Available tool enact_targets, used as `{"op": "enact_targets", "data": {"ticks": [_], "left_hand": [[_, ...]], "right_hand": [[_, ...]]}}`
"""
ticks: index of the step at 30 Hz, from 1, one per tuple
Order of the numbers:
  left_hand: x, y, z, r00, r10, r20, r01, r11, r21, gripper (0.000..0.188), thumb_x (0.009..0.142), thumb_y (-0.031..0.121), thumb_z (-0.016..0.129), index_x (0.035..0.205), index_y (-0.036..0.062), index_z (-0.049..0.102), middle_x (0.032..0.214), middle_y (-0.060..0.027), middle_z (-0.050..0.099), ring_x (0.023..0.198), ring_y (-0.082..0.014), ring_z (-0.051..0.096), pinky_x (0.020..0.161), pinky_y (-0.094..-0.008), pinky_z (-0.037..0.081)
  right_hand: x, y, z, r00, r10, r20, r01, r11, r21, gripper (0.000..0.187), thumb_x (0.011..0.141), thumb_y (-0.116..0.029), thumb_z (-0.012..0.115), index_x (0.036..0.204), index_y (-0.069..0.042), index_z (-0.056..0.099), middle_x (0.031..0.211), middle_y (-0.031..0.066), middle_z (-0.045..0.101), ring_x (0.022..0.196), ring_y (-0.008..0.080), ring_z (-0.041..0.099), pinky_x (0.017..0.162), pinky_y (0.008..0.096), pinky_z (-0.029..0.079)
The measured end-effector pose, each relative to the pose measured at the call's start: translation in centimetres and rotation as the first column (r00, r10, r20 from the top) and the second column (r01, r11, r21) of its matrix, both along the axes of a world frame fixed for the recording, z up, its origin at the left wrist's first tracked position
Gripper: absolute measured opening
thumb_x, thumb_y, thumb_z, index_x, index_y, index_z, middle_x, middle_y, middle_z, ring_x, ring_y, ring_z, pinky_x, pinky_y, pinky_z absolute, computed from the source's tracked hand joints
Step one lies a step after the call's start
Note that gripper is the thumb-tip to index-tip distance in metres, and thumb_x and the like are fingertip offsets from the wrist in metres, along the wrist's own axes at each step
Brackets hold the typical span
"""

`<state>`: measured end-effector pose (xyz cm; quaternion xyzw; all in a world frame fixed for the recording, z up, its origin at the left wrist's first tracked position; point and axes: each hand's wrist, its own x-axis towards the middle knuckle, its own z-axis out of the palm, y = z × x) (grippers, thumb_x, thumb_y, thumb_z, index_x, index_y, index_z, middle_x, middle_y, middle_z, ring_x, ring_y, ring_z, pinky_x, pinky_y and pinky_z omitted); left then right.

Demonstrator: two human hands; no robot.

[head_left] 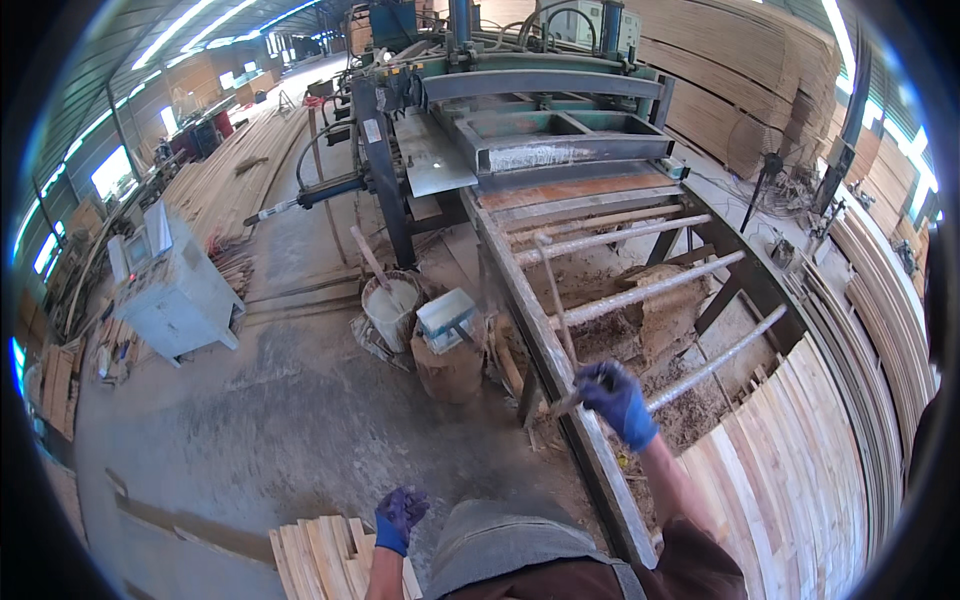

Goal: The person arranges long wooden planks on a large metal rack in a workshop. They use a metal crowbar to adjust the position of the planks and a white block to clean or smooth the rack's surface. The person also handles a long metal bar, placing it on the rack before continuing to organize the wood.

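My right hand (617,402), in a blue glove, is over the left rail (545,352) of a long metal frame. Its fingers are closed round what looks like a short greyish-brown piece of wood (566,404), which juts out to the left. A thin wooden stick (556,298) slants up from beside these fingers, across the rail's inner side; whether the hand touches it I cannot tell. My left hand (400,512), in a blue-purple glove, hangs above a stack of short boards (322,555). Its fingers are loosely bent and apart, with nothing seen in them.
Metal rollers (655,290) cross the frame above wood debris. Pale strips (785,470) lie side by side at the near right. Left of the rail stand a white bucket (392,310) and a blue-white tray (446,312) on a stump. A press machine (540,130) rises beyond.
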<state>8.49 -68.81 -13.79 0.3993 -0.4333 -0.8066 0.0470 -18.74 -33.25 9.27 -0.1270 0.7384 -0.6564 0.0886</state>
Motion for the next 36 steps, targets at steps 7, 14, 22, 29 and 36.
{"op": "enact_targets", "data": {"ticks": [7,14,22,29,36], "left_hand": [[-14.4,-6.7,-0.2,0.978,-0.207,-0.014,0.201,0.964,-0.176,0.035,0.103,0.032,0.057,0.121,0.0029,0.064,0.103,-0.0183,0.074,0.081,-0.0268,0.074,0.078,-0.0408,0.061],[-27.7,-12.1,-2.8,0.989,-0.149,0.026,0.151,0.963,-0.225,0.039,0.102,0.032,0.059,0.124,0.0006,0.060,0.102,-0.0187,0.073,0.080,-0.0266,0.073,0.076,-0.0379,0.061],[-32.4,-15.7,-2.6,0.987,-0.001,0.158,0.022,0.991,-0.133,0.035,0.103,0.030,0.058,0.120,-0.0001,0.062,0.096,-0.0190,0.073,0.075,-0.0263,0.072,0.072,-0.0386,0.061],[-34.0,-19.7,-9.9,0.971,0.010,0.237,-0.056,0.981,0.188,0.035,0.103,0.029,0.059,0.119,-0.0014,0.063,0.095,-0.0194,0.073,0.081,-0.0311,0.074,0.075,-0.0436,0.062],[-37.2,-25.2,-9.6,0.963,0.027,0.268,-0.044,0.997,0.058,0.034,0.102,0.030,0.061,0.119,0.0009,0.064,0.097,-0.0175,0.073,0.082,-0.0285,0.073,0.069,-0.0403,0.062]], "right_hand": [[-29.7,-9.1,4.4,0.993,-0.086,-0.080,0.076,0.990,-0.116,0.018,0.094,-0.016,0.070,0.106,-0.003,0.069,0.079,0.0018,0.067,0.065,0.0076,0.060,0.056,0.0235,0.050],[-62.6,-22.0,5.1,0.972,-0.209,-0.111,0.194,0.972,-0.130,0.023,0.093,-0.029,0.070,0.093,-0.007,0.068,0.070,0.0033,0.066,0.055,0.0102,0.060,0.049,0.0240,0.044],[-83.5,-31.9,1.3,0.986,-0.168,-0.019,0.165,0.982,-0.087,0.030,0.093,-0.024,0.069,0.110,0.000,0.066,0.076,0.0069,0.068,0.063,0.0172,0.068,0.052,0.0304,0.051],[-74.8,-35.7,-3.8,0.978,-0.065,-0.198,0.057,0.997,-0.046,0.035,0.100,-0.015,0.061,0.133,0.000,0.060,0.105,0.0081,0.073,0.079,0.0093,0.063,0.067,0.0251,0.050],[-74.7,-34.3,-16.3,0.656,0.396,-0.643,0.396,0.545,0.739,0.033,0.092,-0.019,0.061,0.120,-0.003,0.068,0.109,0.0208,0.071,0.097,0.0367,0.068,0.087,0.0464,0.055]]}}
